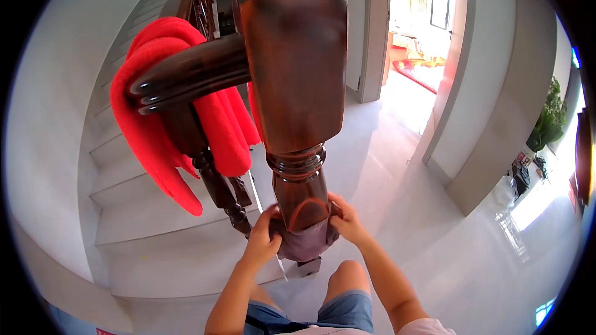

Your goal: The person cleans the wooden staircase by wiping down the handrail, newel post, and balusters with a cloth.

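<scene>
A dark, glossy wooden newel post [295,74] rises in front of me at the foot of the stairs. Around its lower part lies a purplish-brown cloth [305,243]. My left hand [264,239] grips the cloth's left end, thumb against the post side. On the right, my right hand [347,220] holds the other end, its fingers partly hidden behind the post. The cloth sags between both hands across the near face of the post.
A red cloth [158,111] drapes over the wooden handrail [192,71]. Pale stair treads [155,229] climb at left. A bright doorway [416,56] opens at the back right. A green plant [549,115] stands by the far right wall.
</scene>
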A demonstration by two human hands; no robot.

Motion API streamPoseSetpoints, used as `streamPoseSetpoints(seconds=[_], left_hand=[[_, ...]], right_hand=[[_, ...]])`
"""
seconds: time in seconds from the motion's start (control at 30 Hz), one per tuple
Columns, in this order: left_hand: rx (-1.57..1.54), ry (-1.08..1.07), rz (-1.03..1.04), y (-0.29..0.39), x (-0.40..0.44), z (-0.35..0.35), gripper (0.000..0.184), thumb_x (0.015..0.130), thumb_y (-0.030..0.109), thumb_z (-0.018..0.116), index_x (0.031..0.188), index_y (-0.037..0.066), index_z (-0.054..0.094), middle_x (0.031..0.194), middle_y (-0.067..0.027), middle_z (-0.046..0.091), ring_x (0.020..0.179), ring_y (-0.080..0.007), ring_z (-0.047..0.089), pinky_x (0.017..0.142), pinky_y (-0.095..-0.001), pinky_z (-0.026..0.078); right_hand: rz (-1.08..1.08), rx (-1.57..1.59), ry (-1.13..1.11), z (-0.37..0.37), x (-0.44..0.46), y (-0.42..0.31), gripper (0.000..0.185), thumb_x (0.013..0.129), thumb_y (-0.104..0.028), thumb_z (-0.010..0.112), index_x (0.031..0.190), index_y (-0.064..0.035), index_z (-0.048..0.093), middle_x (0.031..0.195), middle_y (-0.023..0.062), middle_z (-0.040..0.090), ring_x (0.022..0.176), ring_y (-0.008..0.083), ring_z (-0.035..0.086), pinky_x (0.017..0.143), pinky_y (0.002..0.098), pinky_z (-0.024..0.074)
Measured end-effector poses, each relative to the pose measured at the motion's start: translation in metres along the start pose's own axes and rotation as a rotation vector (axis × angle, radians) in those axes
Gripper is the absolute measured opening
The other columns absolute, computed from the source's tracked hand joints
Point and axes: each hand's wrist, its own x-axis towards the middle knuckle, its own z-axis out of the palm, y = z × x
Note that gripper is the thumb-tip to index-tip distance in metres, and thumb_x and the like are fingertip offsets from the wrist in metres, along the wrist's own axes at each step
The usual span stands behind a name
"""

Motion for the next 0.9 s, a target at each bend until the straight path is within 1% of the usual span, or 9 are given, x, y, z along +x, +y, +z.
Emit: streamPoseSetpoints(seconds=[0.1, 0.27, 0.37, 0.53, 0.57, 0.67, 0.77, 0.8, 0.9], left_hand=[[0.485, 0.055, 0.223, -0.014, 0.001, 0.005, 0.053, 0.066, -0.003, 0.056, 0.119, 0.002, 0.05, 0.102, -0.0108, 0.055, 0.102, -0.03, 0.051, 0.089, -0.0349, 0.043], [0.637, 0.157, 0.093, -0.003, -0.007, -0.008, 0.017, 0.06, 0.007, 0.067, 0.076, 0.008, 0.061, 0.091, -0.0038, 0.055, 0.095, -0.0255, 0.05, 0.087, -0.042, 0.034], [0.401, -0.09, -0.056, 0.035, -0.019, -0.05, 0.016, 0.063, 0.004, 0.064, 0.077, 0.007, 0.059, 0.087, -0.005, 0.058, 0.091, -0.0248, 0.053, 0.088, -0.0411, 0.034], [0.177, 0.415, 0.155, 0.161, 0.024, -0.084, 0.017, 0.065, -0.005, 0.058, 0.08, 0.005, 0.057, 0.076, -0.0096, 0.057, 0.076, -0.028, 0.054, 0.081, -0.0377, 0.041], [0.362, 0.628, 0.474, 0.181, 0.047, -0.088, 0.019, 0.065, -0.008, 0.058, 0.079, 0.004, 0.058, 0.082, -0.009, 0.056, 0.079, -0.0286, 0.053, 0.078, -0.0368, 0.042], [1.154, 1.228, 0.627, 0.229, 0.09, -0.093, 0.023, 0.066, -0.006, 0.065, 0.082, 0.008, 0.058, 0.075, -0.0035, 0.047, 0.068, -0.0219, 0.047, 0.062, -0.0344, 0.038], [0.493, 1.193, 0.28, 0.21, 0.104, -0.07, 0.03, 0.067, -0.006, 0.066, 0.088, 0.009, 0.051, 0.064, -0.0041, 0.045, 0.055, -0.0207, 0.045, 0.057, -0.0308, 0.04], [0.456, 1.182, 0.26, 0.198, 0.104, -0.06, 0.032, 0.071, -0.006, 0.065, 0.092, 0.008, 0.045, 0.059, -0.0061, 0.051, 0.05, -0.0213, 0.052, 0.056, -0.0258, 0.043], [-0.264, 0.789, 0.308, 0.151, 0.102, -0.037, 0.037, 0.089, 0.025, 0.057, 0.114, 0.004, 0.04, 0.101, -0.0154, 0.06, 0.096, -0.0167, 0.056, 0.09, -0.0274, 0.039]], right_hand=[[-0.096, -0.427, 0.064, 0.007, -0.002, 0.006, 0.059, 0.064, 0.01, 0.043, 0.119, -0.0074, 0.055, 0.099, 0.0094, 0.051, 0.096, 0.0238, 0.052, 0.089, 0.0304, 0.0412], [-0.317, -1.058, 0.214, 0.0, -0.014, -0.007, 0.033, 0.056, 0.0, 0.054, 0.086, -0.0093, 0.064, 0.079, 0.008, 0.05, 0.08, 0.0269, 0.05, 0.086, 0.0344, 0.0403], [-0.525, -1.193, 0.425, -0.004, -0.029, -0.057, 0.025, 0.052, -0.005, 0.057, 0.075, -0.011, 0.062, 0.073, 0.0058, 0.048, 0.079, 0.0268, 0.048, 0.088, 0.0396, 0.0377], [-0.851, -1.184, 0.874, 0.012, 0.004, -0.164, 0.025, 0.053, -0.005, 0.057, 0.076, -0.0125, 0.064, 0.075, 0.006, 0.052, 0.083, 0.0263, 0.049, 0.089, 0.0395, 0.0357], [-0.891, -1.178, 0.915, 0.015, 0.018, -0.193, 0.026, 0.055, -0.005, 0.058, 0.079, -0.0125, 0.065, 0.078, 0.0069, 0.055, 0.084, 0.0262, 0.05, 0.089, 0.0383, 0.0357], [-1.021, -1.022, 0.882, 0.027, 0.081, -0.248, 0.025, 0.072, -0.012, 0.06, 0.096, -0.0078, 0.063, 0.089, 0.0134, 0.061, 0.09, 0.0297, 0.054, 0.089, 0.0371, 0.037], [-0.731, -0.558, 0.528, 0.06, 0.108, -0.246, 0.043, 0.083, -0.027, 0.061, 0.117, -0.0035, 0.052, 0.097, 0.0197, 0.061, 0.095, 0.0369, 0.055, 0.086, 0.0423, 0.0408], [-0.894, -0.51, 0.533, 0.065, 0.112, -0.235, 0.063, 0.08, -0.037, 0.063, 0.128, -0.0019, 0.043, 0.107, 0.021, 0.059, 0.104, 0.0367, 0.055, 0.089, 0.0426, 0.0416], [-0.966, -0.271, 0.355, 0.057, 0.112, -0.211, 0.079, 0.075, -0.042, 0.067, 0.133, -0.0004, 0.036, 0.121, 0.0206, 0.054, 0.113, 0.0328, 0.052, 0.096, 0.0391, 0.0385]])
